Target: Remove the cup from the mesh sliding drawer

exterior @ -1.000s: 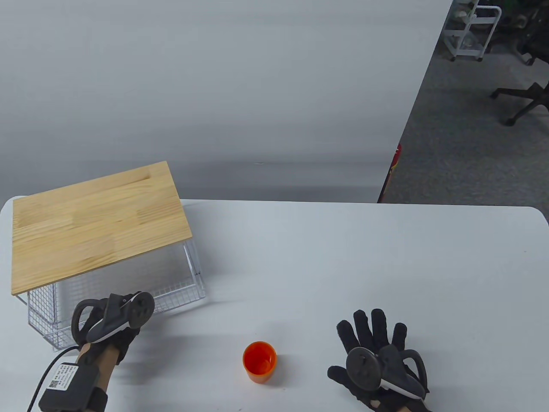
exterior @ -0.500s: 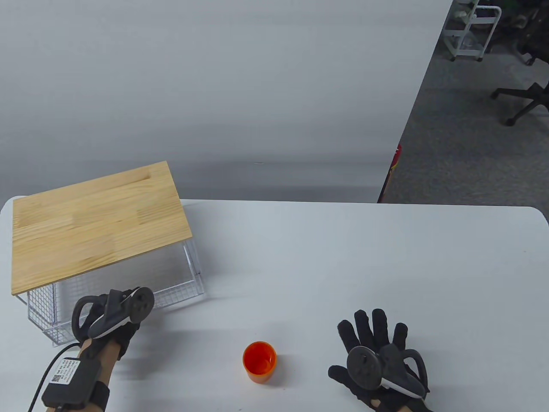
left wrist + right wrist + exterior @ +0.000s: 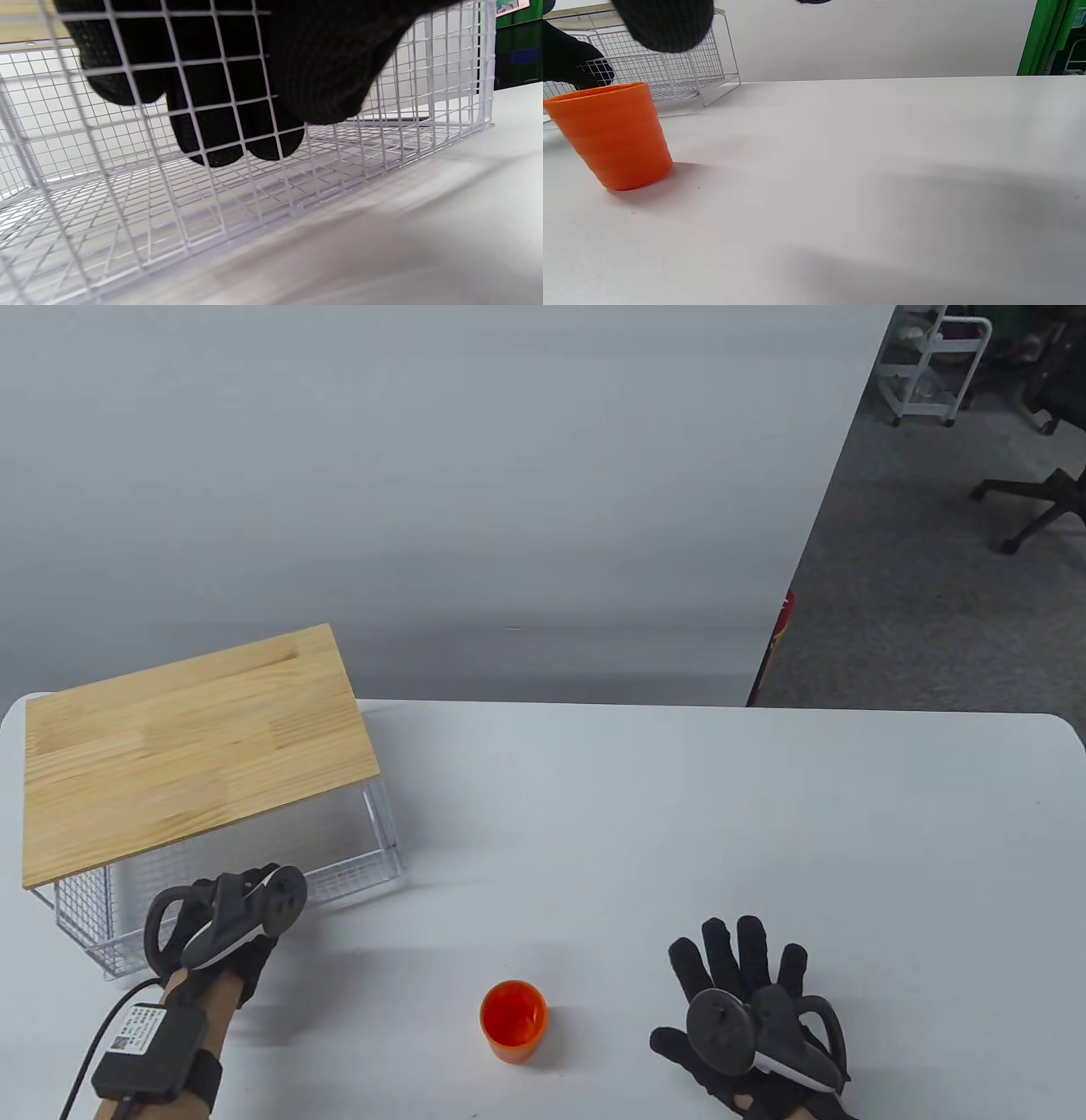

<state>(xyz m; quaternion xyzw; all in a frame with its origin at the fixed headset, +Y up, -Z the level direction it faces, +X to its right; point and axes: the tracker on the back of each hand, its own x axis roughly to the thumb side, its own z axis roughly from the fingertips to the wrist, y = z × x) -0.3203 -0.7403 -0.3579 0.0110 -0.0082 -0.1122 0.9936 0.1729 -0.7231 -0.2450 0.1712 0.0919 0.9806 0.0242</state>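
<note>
The orange cup [image 3: 513,1020] stands upright on the white table, outside the drawer, between my hands; it also shows in the right wrist view [image 3: 615,135]. The white mesh drawer [image 3: 352,882] sticks out a little from under the wooden top [image 3: 187,746] and is empty in the left wrist view [image 3: 382,140]. My left hand [image 3: 229,925] grips the drawer's front wall, fingers [image 3: 212,127] inside the mesh and thumb outside. My right hand [image 3: 747,1010] rests flat on the table to the right of the cup, fingers spread, holding nothing.
The white table [image 3: 679,814] runs right to a rounded edge. A grey partition stands behind it. Office chairs and a white cart [image 3: 933,364] stand on the floor at the far right.
The mesh drawer has slid a little further in under the wooden top, and my left hand has moved with it away from the table's front edge. The cup and right hand have not moved.
</note>
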